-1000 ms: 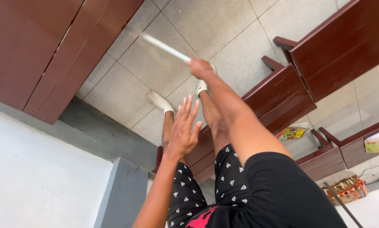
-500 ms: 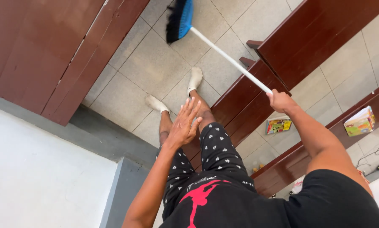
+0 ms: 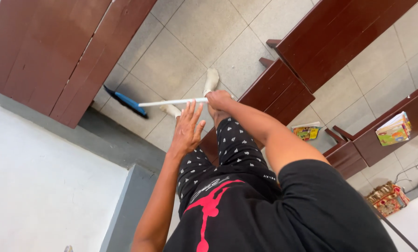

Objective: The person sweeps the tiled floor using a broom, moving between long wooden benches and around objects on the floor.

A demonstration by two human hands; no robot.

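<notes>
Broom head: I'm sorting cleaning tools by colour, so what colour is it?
The broom head has a blue back with dark bristles, seen in the head view; the right hand grips its white handle.

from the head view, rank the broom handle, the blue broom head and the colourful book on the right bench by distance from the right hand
1. White broom handle: gripped in the right hand.
2. Blue broom head: to its left, at the handle's far end, on the floor.
3. Colourful book: far right, on the bench.

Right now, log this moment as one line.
right hand: grips broom handle | left hand: open, empty | brush head: on floor by bench
</notes>
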